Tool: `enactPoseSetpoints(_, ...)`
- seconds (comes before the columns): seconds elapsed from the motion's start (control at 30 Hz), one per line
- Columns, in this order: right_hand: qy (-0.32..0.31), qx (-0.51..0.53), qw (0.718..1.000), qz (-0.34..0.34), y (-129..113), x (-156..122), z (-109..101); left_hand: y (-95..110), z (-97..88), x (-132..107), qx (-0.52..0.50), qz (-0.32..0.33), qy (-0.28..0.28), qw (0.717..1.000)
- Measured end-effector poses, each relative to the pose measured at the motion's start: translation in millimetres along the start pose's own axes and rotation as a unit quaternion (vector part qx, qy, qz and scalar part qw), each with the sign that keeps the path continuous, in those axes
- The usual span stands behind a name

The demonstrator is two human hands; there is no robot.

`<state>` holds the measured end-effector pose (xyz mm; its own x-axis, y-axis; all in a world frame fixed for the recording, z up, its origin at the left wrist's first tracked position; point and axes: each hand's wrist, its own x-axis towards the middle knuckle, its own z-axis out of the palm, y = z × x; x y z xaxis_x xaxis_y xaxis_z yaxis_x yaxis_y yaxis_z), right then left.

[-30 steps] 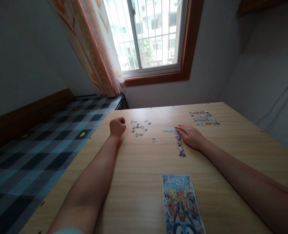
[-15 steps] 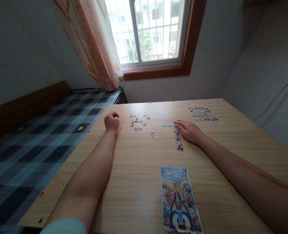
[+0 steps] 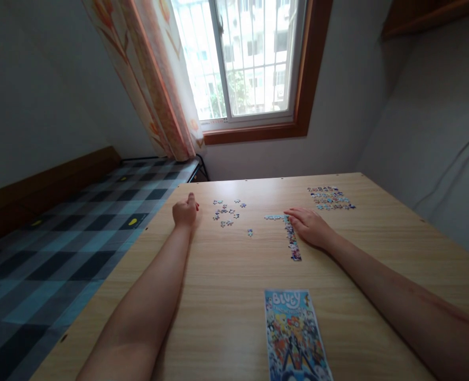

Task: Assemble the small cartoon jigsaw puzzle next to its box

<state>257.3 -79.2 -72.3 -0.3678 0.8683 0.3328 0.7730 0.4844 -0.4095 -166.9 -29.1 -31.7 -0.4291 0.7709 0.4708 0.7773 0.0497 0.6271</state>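
Observation:
My left hand [image 3: 184, 212] rests on the wooden table [image 3: 226, 296] beside a scatter of loose puzzle pieces [image 3: 225, 211]. Its fingers are curled and pinched together; something small and red shows at the fingertips, too small to name. My right hand [image 3: 309, 227] lies flat with fingers stretched out, touching an L-shaped strip of joined puzzle pieces [image 3: 292, 241]. A single loose piece [image 3: 250, 232] lies between the two hands.
A colourful reference picture with "BLUEY" lettering [image 3: 295, 336] lies near the table's front edge. A second group of pieces [image 3: 330, 197] sits at the far right. A bed with a checked blue cover [image 3: 60, 248] is on the left; a window [image 3: 250, 58] and curtain [image 3: 158, 79] are behind.
My left fist has loosened into a pinch with a finger now pointing forward. The right hand stays on the strip. The camera view shifted slightly up and down.

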Motion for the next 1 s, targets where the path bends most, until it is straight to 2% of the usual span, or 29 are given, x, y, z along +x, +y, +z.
enactPoseSetpoints(0.27,0.001,-0.002,1.000,0.004,1,0,1,-1,-0.8,0,-0.001,-0.050,-0.027,0.998)
enactPoseSetpoints(0.43,0.002,-0.003,1.000,0.003,0,-1,1,-4,-1.8,2,0.044,-0.045,-0.016,0.998)
enactPoseSetpoints(0.53,0.002,-0.003,1.000,0.002,-1,-1,2,-3,0.5,3,0.084,-0.002,-0.036,0.996)
enactPoseSetpoints(0.67,0.005,-0.007,1.000,0.008,-2,-1,2,4,10.0,-1,0.114,0.101,-0.102,0.983)
enactPoseSetpoints(0.77,0.007,-0.012,1.000,0.012,-2,-1,2,11,19.7,-9,0.145,0.155,-0.142,0.967)
enactPoseSetpoints(0.9,0.007,-0.018,1.000,0.009,-2,-1,3,17,27.1,-16,0.204,0.179,-0.209,0.940)
enactPoseSetpoints(1.0,0.007,-0.019,1.000,0.012,-2,0,3,16,26.0,-14,0.196,0.189,-0.211,0.939)
